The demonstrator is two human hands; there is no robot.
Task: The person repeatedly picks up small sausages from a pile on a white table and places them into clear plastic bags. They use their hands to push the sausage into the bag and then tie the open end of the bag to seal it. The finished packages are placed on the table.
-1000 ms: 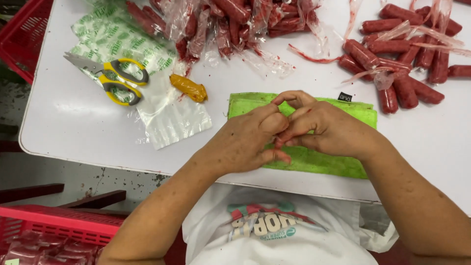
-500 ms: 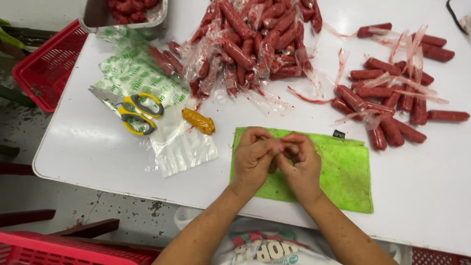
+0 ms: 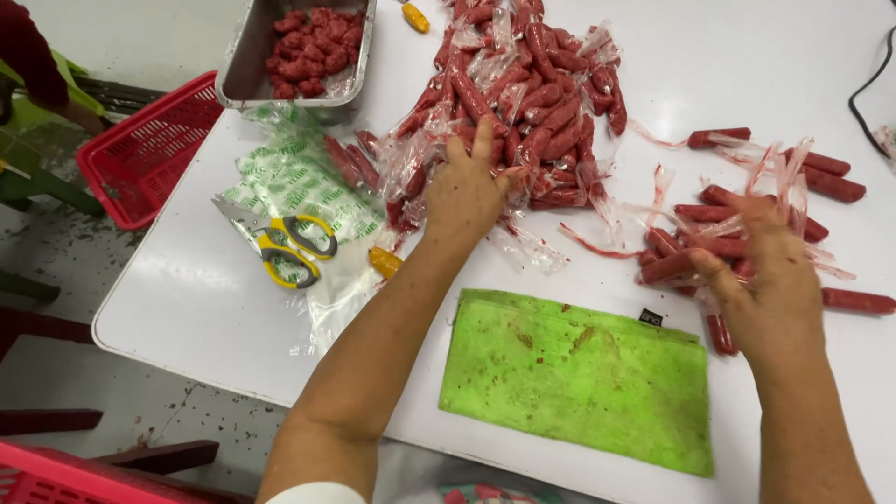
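My left hand (image 3: 469, 187) reaches forward onto a heap of red sausages in clear wrappers (image 3: 523, 103), its fingers spread over them. My right hand (image 3: 770, 280) hovers over a smaller group of unwrapped sausages (image 3: 719, 245) and loose clear casings at the right, fingers apart; whether it grips one is unclear. A stained green cloth (image 3: 579, 378) lies on the white table (image 3: 187, 308) between my forearms.
Yellow-handled scissors (image 3: 280, 245) lie on green-printed plastic bags (image 3: 299, 187) at the left. A metal tray (image 3: 245, 65) of sausage meat stands at the back left. A red basket (image 3: 140, 149) sits beside the table. A black cable (image 3: 868, 89) runs at the far right.
Both hands were together over the green cloth. They have since parted: the left went forward to the wrapped heap, the right out to the unwrapped sausages.
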